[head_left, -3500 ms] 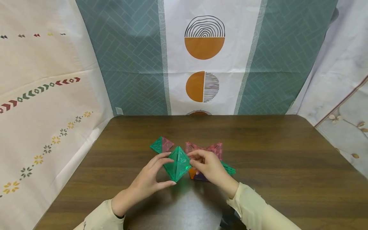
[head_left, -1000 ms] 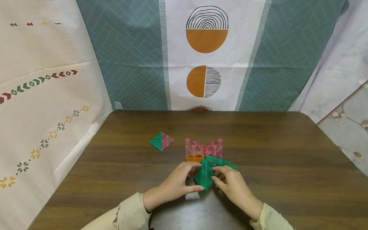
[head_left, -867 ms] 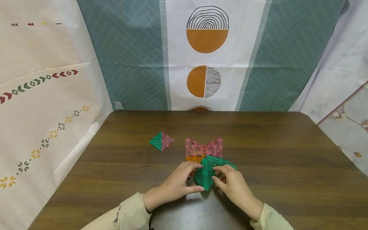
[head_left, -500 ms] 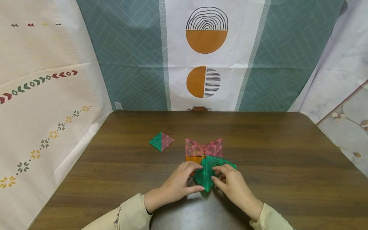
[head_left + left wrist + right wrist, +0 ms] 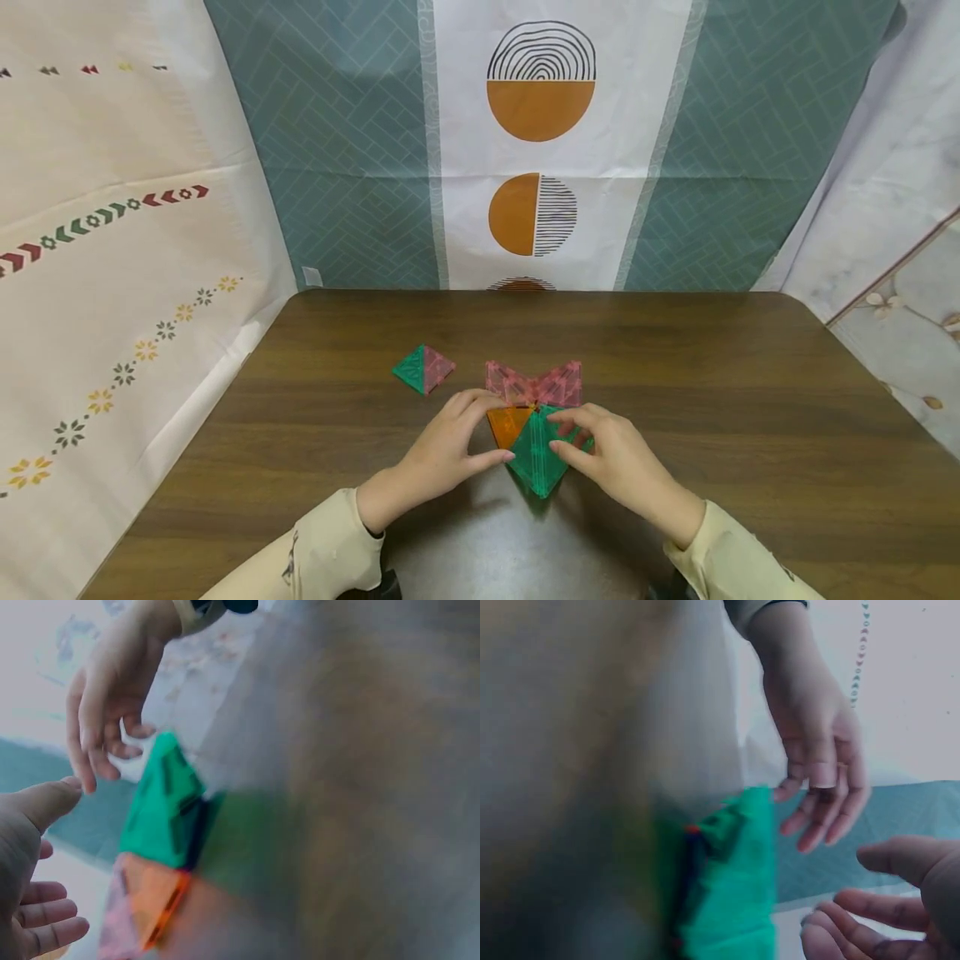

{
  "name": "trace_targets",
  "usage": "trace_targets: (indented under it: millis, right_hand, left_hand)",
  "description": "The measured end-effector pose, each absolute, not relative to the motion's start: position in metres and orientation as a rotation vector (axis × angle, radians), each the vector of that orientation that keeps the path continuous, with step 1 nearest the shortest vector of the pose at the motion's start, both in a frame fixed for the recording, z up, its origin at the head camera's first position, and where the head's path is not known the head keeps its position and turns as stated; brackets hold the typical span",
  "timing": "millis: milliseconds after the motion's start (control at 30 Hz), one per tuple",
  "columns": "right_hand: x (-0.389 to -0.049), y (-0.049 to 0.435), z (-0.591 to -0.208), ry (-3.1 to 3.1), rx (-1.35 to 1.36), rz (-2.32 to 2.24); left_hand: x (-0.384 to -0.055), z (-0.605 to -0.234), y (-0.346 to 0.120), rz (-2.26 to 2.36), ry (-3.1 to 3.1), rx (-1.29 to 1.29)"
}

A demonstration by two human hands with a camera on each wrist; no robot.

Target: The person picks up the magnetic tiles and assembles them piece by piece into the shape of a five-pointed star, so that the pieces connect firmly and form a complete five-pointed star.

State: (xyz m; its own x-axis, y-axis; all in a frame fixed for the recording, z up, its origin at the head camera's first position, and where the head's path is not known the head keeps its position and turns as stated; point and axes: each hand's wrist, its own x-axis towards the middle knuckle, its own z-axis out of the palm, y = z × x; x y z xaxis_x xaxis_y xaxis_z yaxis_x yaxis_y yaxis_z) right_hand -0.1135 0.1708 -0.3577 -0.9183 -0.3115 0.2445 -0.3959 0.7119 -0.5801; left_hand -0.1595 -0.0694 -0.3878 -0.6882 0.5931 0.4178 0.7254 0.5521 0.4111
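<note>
A green pyramid-like shape of see-through magnetic tiles [image 5: 537,458] sits at the near side of a flat tile figure, joined to an orange tile [image 5: 508,423] and pink tiles [image 5: 558,385]. My left hand [image 5: 438,446] hovers at its left, fingers parted around air; in the left wrist view a gap shows between the hand and the green tiles [image 5: 161,806]. On the other side, my right hand [image 5: 611,454] has loosely bent fingers over the green tiles' right part, hiding some of them. The right wrist view shows that hand [image 5: 900,900] apart from the tiles, holding nothing.
A diamond of one green and one pink tile [image 5: 423,369] lies on the brown wooden table [image 5: 712,367], left of the figure. Patterned cloths [image 5: 352,167] hang behind the table and at both sides.
The green tiles, earlier held in the air, now stand against the figure. Since half a second ago my left hand has let go and drawn up and left; my right hand has shifted slightly.
</note>
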Motion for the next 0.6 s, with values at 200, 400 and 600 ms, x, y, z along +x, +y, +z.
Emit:
trace_targets:
  millis: [200, 400, 600]
  right_hand:
    - [-0.132, 0.170, -0.330, -2.839, 0.769, 1.000]
    - [-0.159, 0.161, -0.311, -2.889, 0.828, 1.075]
    - [-0.190, 0.150, -0.303, -2.912, 0.807, 1.218]
  left_hand:
    - [-0.181, -0.380, -0.086, -0.744, -2.499, -1.044]
    - [-0.202, -0.374, -0.107, -0.763, -2.510, -0.945]
    - [-0.217, -0.380, -0.126, -0.812, -2.599, -0.788]
